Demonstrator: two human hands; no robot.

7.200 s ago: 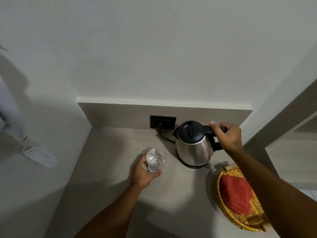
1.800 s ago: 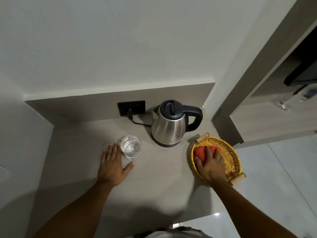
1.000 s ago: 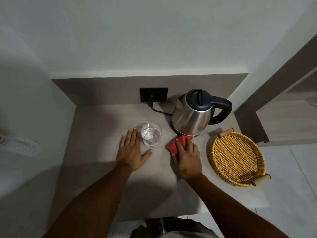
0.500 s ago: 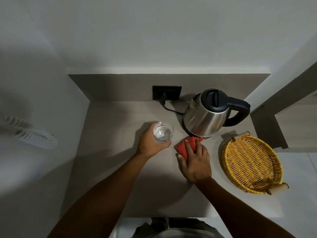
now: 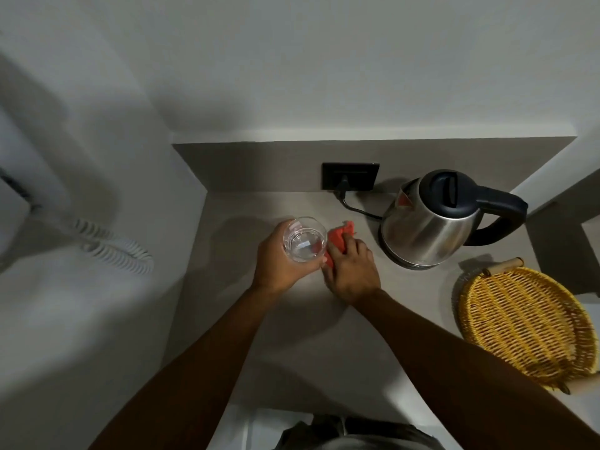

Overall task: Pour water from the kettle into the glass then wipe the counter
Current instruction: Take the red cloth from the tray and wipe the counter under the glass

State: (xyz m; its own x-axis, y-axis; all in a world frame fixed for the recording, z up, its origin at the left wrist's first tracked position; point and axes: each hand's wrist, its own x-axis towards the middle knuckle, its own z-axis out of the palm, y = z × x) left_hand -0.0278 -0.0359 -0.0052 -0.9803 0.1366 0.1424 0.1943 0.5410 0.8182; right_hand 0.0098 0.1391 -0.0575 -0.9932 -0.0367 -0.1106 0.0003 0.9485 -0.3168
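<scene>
My left hand (image 5: 279, 259) grips a clear glass (image 5: 304, 239) with some water in it, held just above the grey counter (image 5: 311, 339). Right beside it, my right hand (image 5: 352, 269) presses flat on a red cloth (image 5: 337, 237) lying on the counter, where the glass stood. The steel kettle (image 5: 428, 222) with a black lid and handle stands on its base at the back right, apart from both hands.
A woven yellow basket tray (image 5: 526, 323) sits empty at the counter's right edge. A black wall socket (image 5: 350, 177) with the kettle's cord is on the back panel. White walls close in the left and back; a coiled white cord (image 5: 113, 248) hangs at left.
My left hand has lifted the glass off the counter. My right hand has slid the red cloth leftward from the kettle's base to the spot under the glass.
</scene>
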